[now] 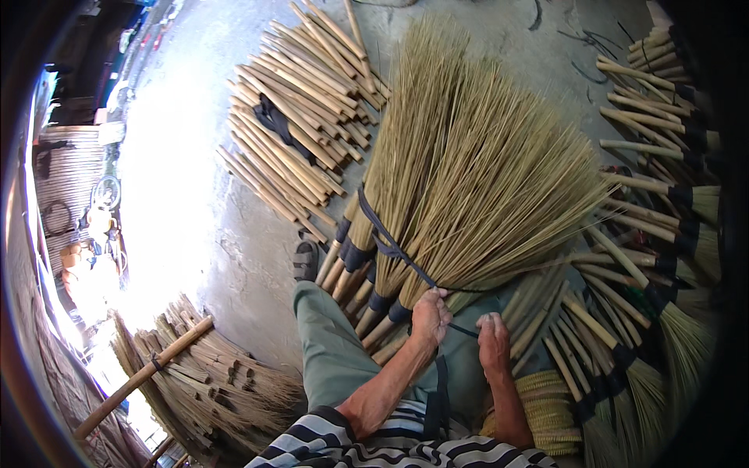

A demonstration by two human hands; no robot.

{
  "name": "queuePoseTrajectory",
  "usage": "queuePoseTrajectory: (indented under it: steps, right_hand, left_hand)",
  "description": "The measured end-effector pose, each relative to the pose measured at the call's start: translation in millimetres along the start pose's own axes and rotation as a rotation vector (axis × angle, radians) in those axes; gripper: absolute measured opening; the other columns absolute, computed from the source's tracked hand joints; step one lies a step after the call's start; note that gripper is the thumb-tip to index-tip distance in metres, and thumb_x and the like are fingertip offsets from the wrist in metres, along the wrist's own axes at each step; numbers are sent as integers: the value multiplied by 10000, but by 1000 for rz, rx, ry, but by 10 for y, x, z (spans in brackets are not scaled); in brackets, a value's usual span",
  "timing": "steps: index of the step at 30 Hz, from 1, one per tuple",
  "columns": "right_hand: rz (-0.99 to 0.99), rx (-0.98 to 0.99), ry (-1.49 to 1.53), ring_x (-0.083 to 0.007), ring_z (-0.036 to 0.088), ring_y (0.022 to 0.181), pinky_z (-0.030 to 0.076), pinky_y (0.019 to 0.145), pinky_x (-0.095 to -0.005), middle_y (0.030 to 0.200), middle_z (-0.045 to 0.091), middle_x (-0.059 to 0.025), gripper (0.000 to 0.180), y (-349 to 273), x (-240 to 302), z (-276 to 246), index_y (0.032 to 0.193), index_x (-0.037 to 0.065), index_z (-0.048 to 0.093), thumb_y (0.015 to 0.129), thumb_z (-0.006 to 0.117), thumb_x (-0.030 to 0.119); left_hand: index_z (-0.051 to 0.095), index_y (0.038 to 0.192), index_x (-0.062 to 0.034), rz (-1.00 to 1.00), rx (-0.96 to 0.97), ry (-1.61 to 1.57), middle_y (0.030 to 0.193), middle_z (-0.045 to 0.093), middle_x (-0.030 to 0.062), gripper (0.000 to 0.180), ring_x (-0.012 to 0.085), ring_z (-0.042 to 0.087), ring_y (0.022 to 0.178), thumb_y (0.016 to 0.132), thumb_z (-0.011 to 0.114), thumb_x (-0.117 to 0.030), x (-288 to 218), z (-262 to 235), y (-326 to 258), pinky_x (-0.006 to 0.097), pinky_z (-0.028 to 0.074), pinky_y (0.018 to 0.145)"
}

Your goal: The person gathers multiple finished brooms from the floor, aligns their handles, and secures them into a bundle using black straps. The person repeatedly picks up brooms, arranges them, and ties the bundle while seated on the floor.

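Over at the far left, glare washes out the floor, so the clutter by the wall is hard to make out. Lower left lies a heap of dry straw-coloured broom bristles with a long bamboo pole [140, 378] across it, pole running bottom-left to upper-right, its low end cut off by the rim. Next, up top, a stack of pale cut bamboo handle sticks [300, 117] w/ a dark cloth [275, 118] on it. Just below, a black sandal toe [306, 260] peeks past the grey-green trouser leg [335, 351].

Centre: the fanned bundle of tan grass brooms [460, 171] rests on the person's lap and the concrete, long axis bottom-left to top-right, short black-wrapped handles pointing down toward the person, bristles spreading away. A black strap [388, 243] loops round the necks.

Left hand [431, 316] is closed tight on the strap where it comes off the bundle. Right hand [492, 342], just beside it, curls round the strap's tail; fingers mostly hidden under the knuckles.

Right side: rows of finished brooms w/ black bindings [663, 203], partly lost in the dark rim.
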State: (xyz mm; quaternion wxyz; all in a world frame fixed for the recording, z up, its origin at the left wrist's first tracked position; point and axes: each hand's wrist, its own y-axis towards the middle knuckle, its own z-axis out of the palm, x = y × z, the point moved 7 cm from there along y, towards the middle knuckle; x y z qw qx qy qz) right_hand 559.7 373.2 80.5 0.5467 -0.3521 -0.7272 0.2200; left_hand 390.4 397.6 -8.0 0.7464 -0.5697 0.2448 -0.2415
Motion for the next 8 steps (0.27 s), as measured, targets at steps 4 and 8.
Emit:
queuePoseTrajectory:
  steps: [4, 8]
  right_hand:
    - [-102, 374, -678, -306, 672, 747, 522, 700, -443, 806, 677, -126, 374, 21, -355, 550, 984, 21, 627, 1109, 521, 357]
    - [384, 772, -34, -355, 753, 865, 557, 757, -516, 884, 756, -174, 373, -495, -752, 784, 1010, 54, 671, 1087, 582, 407]
  left_hand:
    - [591, 1037, -71, -9, 8, 117, 631, 378, -49, 204, 107, 326, 482, 1131, 509, -232, -164, -73, 27, 295, 311, 457]
    - [599, 1065, -64, -117, 51, 95, 648, 423, -44, 193, 104, 362, 486, 1128, 523, -230, -137, -336, 8, 301, 307, 448]
